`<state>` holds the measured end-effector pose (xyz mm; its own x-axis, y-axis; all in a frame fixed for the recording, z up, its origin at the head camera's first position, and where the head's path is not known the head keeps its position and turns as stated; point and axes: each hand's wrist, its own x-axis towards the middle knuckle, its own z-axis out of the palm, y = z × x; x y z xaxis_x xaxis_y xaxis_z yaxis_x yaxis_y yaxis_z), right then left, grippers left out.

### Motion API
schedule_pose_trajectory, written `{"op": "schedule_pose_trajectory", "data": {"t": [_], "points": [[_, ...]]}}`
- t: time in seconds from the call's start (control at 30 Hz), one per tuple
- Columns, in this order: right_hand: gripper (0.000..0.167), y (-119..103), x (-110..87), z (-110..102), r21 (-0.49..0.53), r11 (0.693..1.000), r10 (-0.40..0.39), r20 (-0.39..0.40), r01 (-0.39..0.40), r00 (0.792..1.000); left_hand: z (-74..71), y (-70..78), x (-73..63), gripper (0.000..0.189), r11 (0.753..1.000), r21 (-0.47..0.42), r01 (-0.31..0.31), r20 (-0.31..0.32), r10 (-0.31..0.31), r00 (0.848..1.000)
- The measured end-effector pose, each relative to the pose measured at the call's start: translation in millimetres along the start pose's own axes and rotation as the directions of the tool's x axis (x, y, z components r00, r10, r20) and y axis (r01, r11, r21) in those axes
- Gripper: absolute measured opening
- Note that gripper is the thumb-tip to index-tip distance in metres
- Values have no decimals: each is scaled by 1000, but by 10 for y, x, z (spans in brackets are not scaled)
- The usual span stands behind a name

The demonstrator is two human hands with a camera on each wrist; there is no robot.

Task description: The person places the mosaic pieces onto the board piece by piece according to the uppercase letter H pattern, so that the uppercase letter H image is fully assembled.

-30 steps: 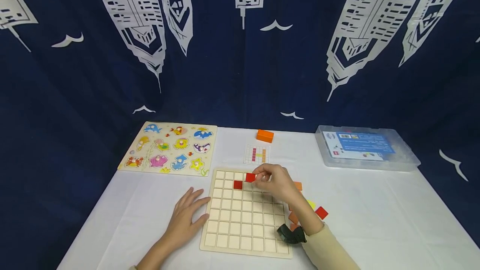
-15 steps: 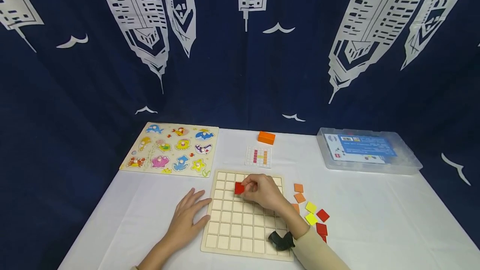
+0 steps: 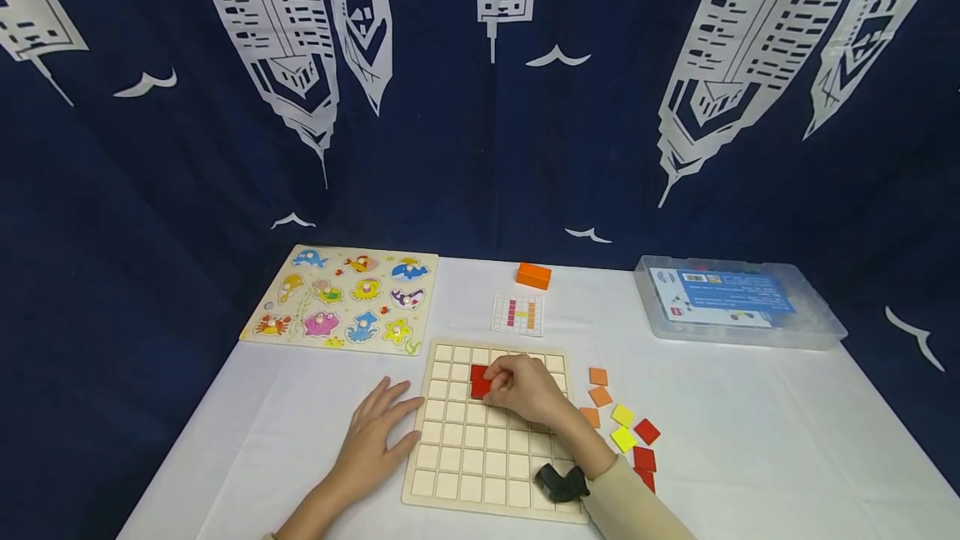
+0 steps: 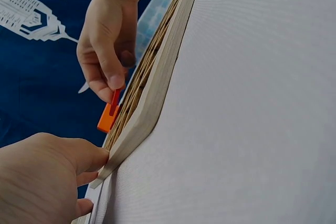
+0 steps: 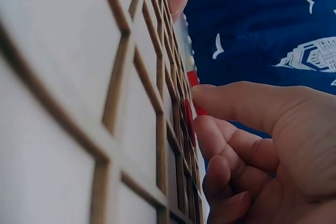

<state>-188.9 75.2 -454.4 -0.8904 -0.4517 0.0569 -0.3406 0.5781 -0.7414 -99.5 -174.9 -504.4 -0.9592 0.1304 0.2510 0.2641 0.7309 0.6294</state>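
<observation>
My right hand (image 3: 527, 390) hovers low over the upper part of a pale wooden grid board (image 3: 471, 463), pinching a red square tile (image 5: 193, 78) between thumb and finger. In the head view two red squares show at the fingertips, one just below the other. A darker red tile (image 5: 189, 121) lies at the board in the right wrist view, partly behind the fingers. With fingers spread, my left hand (image 3: 372, 432) rests on the table and touches the board's left edge. The left wrist view shows its thumb against that edge.
Loose orange (image 3: 597, 376), yellow (image 3: 622, 415) and red tiles (image 3: 647, 432) lie right of the board. Behind it are a pattern card (image 3: 517, 313) and an orange block (image 3: 534, 276). A sea-animal puzzle (image 3: 341, 298) lies back left, a clear plastic box (image 3: 810, 315) back right.
My right hand has moved left and down across the board with the red tile, to the place beside the tile in the grid. My left hand stays at the edge.
</observation>
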Motion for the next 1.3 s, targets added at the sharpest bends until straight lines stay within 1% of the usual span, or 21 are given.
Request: {"op": "schedule_pose_trajectory", "data": {"t": [0.5,0.7,0.83,0.97,1.1,1.23,1.3], "points": [[20,53,-5,63,-36,999,-13,17,14,1000,13,4,-19,40,1000,16,-10,-10,10,1000],[22,39,0,37,-27,999,-21,24,21,999,13,5,-12,40,1000,20,-14,-18,15,1000],[21,8,-8,-12,-16,999,-38,17,39,999,14,-1,-3,40,1000,22,-18,-21,18,1000],[19,-38,-68,-111,-3,998,-57,6,57,998,21,0,-3,41,1000,22,-19,-18,20,1000],[19,-90,-181,-281,-2,997,-72,-1,72,997,25,5,0,41,999,23,-22,-17,22,1000],[20,-100,-334,-492,5,996,-88,-45,89,995,20,5,4,42,999,28,-21,-19,21,1000],[21,-75,-422,-593,3,997,-80,-75,80,994,21,3,0,42,999,28,-19,-20,19,1000]]}}
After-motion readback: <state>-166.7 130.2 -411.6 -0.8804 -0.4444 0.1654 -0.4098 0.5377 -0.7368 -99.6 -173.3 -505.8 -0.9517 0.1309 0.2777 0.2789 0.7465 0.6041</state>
